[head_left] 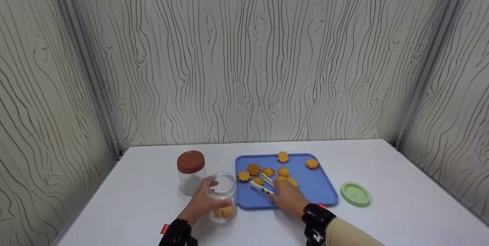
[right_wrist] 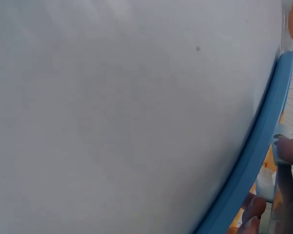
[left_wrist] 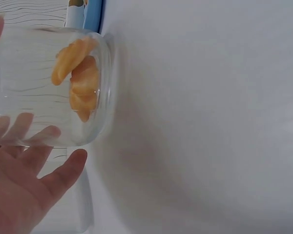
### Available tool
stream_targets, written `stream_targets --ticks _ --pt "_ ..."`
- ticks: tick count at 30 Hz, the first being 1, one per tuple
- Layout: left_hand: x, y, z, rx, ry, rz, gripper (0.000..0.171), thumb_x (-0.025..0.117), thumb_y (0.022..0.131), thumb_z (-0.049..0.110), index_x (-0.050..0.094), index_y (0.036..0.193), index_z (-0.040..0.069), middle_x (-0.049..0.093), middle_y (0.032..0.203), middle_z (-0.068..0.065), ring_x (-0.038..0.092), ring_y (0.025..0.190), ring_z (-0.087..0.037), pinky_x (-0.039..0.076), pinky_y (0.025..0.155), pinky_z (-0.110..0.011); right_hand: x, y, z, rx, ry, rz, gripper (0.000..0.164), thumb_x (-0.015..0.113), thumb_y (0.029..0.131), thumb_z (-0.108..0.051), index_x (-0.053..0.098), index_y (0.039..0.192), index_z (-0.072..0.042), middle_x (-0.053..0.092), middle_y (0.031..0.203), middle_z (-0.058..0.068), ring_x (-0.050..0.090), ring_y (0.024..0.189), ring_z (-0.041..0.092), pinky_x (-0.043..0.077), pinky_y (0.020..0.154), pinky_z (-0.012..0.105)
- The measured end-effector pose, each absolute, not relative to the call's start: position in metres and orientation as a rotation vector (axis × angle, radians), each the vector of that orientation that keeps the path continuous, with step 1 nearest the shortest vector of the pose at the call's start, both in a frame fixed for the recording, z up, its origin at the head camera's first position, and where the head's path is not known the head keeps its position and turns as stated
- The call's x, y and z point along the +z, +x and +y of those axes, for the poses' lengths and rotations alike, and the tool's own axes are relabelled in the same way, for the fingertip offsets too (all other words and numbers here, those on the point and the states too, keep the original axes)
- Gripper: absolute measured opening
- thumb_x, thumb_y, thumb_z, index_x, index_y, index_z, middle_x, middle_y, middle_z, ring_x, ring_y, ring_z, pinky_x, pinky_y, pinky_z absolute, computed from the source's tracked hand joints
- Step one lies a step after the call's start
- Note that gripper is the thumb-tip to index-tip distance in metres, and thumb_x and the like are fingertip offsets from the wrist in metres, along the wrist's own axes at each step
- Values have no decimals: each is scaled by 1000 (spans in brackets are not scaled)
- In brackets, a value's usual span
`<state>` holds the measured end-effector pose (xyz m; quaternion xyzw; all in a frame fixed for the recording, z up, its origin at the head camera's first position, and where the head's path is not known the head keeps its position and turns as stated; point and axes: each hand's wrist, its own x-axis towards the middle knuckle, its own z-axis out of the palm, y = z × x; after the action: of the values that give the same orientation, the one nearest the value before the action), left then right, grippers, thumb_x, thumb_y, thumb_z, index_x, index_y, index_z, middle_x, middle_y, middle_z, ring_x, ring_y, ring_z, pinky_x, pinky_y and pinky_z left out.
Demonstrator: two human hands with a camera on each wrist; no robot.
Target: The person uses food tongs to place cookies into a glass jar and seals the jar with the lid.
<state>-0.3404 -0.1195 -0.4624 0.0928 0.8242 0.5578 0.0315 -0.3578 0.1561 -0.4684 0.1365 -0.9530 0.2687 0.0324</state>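
Note:
My left hand [head_left: 204, 201] holds a clear open jar [head_left: 222, 190] around its side, thumb across the front. In the left wrist view a few golden swirl cookies [left_wrist: 84, 80] lie at the bottom of the jar. Over the blue tray [head_left: 319, 185], my right hand [head_left: 289, 198] grips small white tongs [head_left: 263, 188] with dark marks. The tongs' arms are spread, their tips on either side of a cookie [head_left: 258, 181] on the tray. Several more cookies [head_left: 283, 172] lie around it, some flower-shaped.
Behind my left hand stands a second clear jar with a reddish-brown lid [head_left: 191, 162]. A round light green lid [head_left: 355, 194] lies right of the tray. The white table [head_left: 397, 215] meets a wood-grain patterned wall [head_left: 244, 66] at the back.

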Motion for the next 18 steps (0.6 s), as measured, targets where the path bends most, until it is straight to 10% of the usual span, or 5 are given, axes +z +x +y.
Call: stream_targets --ticks 11,18 --pt "-461 -339 -117 1716 262 2551 97 87 72 26 28 142 -5 44 138 -26 42 127 -43 35 104 -59 -472 -354 166 915 532 -2885 22 66 91 -18 62 103 0 52 79 0 49 71 16 44 63 35" --pt "-461 -338 -117 1750 287 2536 95 86 73 20 27 142 -7 43 137 -29 41 126 -46 34 104 -59 -466 -346 171 831 554 -2840 48 67 90 -17 55 125 14 62 96 15 57 83 26 50 75 48"
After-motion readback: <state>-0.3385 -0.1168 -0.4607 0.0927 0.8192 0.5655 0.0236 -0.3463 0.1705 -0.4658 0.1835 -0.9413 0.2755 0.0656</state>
